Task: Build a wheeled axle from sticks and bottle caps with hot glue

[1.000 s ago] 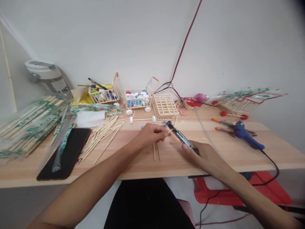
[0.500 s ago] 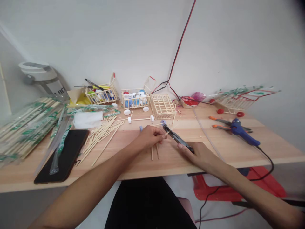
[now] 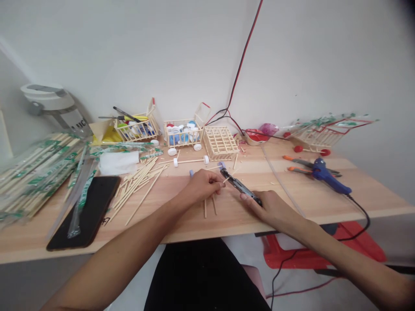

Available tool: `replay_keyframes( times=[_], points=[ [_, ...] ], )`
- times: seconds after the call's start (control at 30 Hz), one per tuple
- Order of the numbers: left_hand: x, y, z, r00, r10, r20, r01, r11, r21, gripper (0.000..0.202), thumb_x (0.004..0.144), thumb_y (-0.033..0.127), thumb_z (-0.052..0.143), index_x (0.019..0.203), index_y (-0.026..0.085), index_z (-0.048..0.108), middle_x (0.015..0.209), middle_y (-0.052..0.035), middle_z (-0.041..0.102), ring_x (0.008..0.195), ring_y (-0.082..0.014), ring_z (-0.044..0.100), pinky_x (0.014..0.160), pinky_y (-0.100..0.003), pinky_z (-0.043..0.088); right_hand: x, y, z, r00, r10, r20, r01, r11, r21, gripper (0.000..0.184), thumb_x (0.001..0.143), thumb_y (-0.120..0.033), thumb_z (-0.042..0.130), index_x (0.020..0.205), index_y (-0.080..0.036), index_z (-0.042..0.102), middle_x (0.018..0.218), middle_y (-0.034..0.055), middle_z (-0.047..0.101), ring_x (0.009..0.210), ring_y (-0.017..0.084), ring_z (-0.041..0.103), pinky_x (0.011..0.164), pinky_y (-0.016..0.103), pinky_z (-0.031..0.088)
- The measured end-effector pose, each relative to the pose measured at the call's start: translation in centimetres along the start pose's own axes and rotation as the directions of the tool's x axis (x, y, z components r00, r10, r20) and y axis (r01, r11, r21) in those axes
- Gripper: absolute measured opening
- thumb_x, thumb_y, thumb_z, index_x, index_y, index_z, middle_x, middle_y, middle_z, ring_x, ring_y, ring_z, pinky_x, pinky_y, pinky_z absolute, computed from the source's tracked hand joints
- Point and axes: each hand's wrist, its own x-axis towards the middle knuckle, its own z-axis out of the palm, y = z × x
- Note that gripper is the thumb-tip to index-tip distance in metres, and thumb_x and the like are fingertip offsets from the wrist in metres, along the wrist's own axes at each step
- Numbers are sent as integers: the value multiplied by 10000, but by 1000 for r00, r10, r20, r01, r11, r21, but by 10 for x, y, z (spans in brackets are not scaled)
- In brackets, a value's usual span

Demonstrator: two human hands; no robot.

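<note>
My left hand (image 3: 205,185) pinches a thin wooden stick (image 3: 227,179) between thumb and fingers. The stick's far end meets the side of a long black-and-grey hand tool (image 3: 240,185), whose exact kind I cannot make out. My right hand (image 3: 267,205) is wrapped round the near end of that tool, which slants away to the left. Beyond the tool's tip is a pale lilac bottle cap (image 3: 221,165) with a stick running left from it. Two short wooden sticks (image 3: 205,208) lie under my left hand, their upper ends hidden.
Loose sticks (image 3: 139,185), a phone (image 3: 84,216) and bagged sticks (image 3: 42,177) are at left. Small stick carts (image 3: 183,137) and a stick crate (image 3: 221,144) stand behind. To the right are orange-handled pliers (image 3: 296,162) and a blue glue gun (image 3: 330,177) with its cord.
The view has shifted slightly. Both hands keep their grips, and the stick stays against the tool with hardly any movement.
</note>
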Motion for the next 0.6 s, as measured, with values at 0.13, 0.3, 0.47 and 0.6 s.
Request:
replay_keyframes(
  times=[0.13, 0.3, 0.47, 0.6],
  points=[
    [0, 1, -1, 1000, -6, -1, 6, 1000, 5, 134, 759, 205, 603, 655, 129, 643, 489, 40, 549, 390, -64, 431, 440, -192, 326, 1, 0, 1, 1000, 12, -6, -12, 1000, -13, 558, 918, -624, 340, 623, -199, 550, 587, 56, 639, 548, 193, 581, 539, 297, 335],
    [-2, 2, -1, 1000, 7, 4, -7, 1000, 0, 123, 768, 198, 603, 679, 126, 647, 469, 47, 531, 400, -67, 439, 445, -188, 331, 2, 0, 2, 1000, 28, 2, -28, 999, -21, 582, 910, -652, 322, 608, -202, 531, 561, 50, 612, 534, 187, 563, 535, 297, 322],
    [-2, 3, -1, 1000, -17, 8, 17, 1000, -8, 132, 768, 180, 596, 653, 128, 634, 456, 49, 522, 391, -65, 431, 435, -187, 329, 2, 0, 2, 1000, 19, 2, -19, 999, -30, 578, 913, -645, 317, 631, -202, 560, 587, 63, 633, 557, 200, 578, 547, 303, 330],
    [0, -1, -1, 1000, 18, 19, -17, 1000, -8, 138, 782, 203, 599, 674, 128, 639, 482, 38, 545, 399, -62, 451, 442, -183, 341, 1, 0, 3, 1000, 17, -15, -17, 999, -27, 579, 914, -637, 322, 661, -195, 597, 596, 66, 646, 558, 204, 584, 546, 301, 336]
  ],
)
